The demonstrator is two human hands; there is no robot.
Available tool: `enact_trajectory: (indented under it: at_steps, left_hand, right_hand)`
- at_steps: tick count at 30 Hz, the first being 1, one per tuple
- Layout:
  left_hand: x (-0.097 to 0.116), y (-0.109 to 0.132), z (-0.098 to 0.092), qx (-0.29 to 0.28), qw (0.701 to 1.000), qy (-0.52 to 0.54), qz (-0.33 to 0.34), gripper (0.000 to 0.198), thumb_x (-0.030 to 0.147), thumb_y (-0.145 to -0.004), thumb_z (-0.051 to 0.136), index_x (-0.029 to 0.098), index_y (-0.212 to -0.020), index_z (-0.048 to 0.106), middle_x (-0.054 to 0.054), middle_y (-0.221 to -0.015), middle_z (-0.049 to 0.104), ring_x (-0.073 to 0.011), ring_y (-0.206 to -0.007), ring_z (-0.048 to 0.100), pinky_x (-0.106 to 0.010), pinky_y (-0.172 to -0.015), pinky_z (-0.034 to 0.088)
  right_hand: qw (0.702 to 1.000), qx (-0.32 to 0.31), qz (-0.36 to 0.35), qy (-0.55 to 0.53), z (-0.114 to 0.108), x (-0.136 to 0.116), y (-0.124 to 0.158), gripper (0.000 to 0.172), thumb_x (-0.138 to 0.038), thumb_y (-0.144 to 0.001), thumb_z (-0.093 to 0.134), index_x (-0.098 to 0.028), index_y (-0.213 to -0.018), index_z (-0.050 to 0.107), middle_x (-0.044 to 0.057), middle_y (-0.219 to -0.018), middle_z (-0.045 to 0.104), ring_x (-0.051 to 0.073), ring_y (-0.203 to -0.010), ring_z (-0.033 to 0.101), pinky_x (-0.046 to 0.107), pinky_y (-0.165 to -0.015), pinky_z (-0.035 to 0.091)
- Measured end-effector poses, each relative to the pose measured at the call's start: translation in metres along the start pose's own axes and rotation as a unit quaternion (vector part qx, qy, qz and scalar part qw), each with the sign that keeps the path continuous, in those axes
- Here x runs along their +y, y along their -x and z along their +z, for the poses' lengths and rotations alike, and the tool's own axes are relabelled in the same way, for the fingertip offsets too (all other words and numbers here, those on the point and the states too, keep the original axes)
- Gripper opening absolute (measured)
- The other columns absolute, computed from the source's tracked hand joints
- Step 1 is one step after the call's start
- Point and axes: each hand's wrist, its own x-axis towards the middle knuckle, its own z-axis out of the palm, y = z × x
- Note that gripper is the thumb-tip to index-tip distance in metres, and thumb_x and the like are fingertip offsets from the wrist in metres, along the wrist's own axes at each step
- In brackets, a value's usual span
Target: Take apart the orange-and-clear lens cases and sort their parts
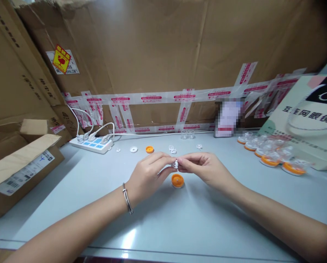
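My left hand [149,173] and my right hand [207,168] meet over the middle of the table. Between their fingertips is a small white plastic part [176,164], pinched from both sides; the fingers cover much of it. Just below, on the table, lies a round orange cap with a white base [177,180], a small pin at its centre. Farther back stand an orange ring [149,149], a white ring [133,149] and a tiny white disc [118,149]. Small white cut-out pieces [172,149] lie beyond my fingertips, with another white piece [199,146] to their right.
Several clear domes on orange bases [270,160] stand at the right by a printed paper bag [303,120]. A phone [228,118] leans against the large cardboard box [152,47]. Clear cups [187,134] stand at the back. A power strip [92,144] and open carton [23,164] are left.
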Motion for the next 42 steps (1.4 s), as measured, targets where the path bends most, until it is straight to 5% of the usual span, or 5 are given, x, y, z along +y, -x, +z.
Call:
enact_trajectory:
  at_steps: [9,29,42]
  left_hand:
    - [-0.001,0.003,0.007,0.000,0.995,-0.095,0.035,0.009,0.015,-0.083,0.052,0.015,-0.089,0.059,-0.003,-0.080,0.065,-0.0116,-0.072,0.060,-0.023,-0.066,0.052]
    - [-0.003,0.013,0.020,-0.036,0.995,-0.095,0.001,0.010,0.014,-0.083,0.049,0.014,-0.086,0.058,-0.005,-0.078,0.063,-0.0133,-0.071,0.059,-0.025,-0.064,0.051]
    - [-0.015,-0.004,0.001,-0.069,0.994,-0.081,0.013,0.007,0.015,-0.082,0.050,0.015,-0.078,0.055,-0.003,-0.071,0.057,-0.0127,-0.065,0.055,-0.024,-0.059,0.047]
  right_hand:
    - [0.999,0.006,-0.006,0.049,0.004,-0.002,0.000,0.026,-0.035,-0.069,0.064,-0.017,-0.086,0.071,0.005,-0.077,0.070,0.019,-0.078,0.065,0.032,-0.076,0.051]
    - [0.995,0.051,-0.010,0.084,0.013,0.015,-0.001,0.017,-0.026,-0.066,0.058,-0.014,-0.072,0.069,0.004,-0.072,0.070,0.018,-0.070,0.064,0.027,-0.066,0.051]
    - [0.996,0.043,-0.017,0.075,0.015,-0.001,-0.009,0.018,-0.026,-0.068,0.059,-0.013,-0.075,0.069,0.005,-0.074,0.070,0.019,-0.074,0.066,0.027,-0.067,0.052]
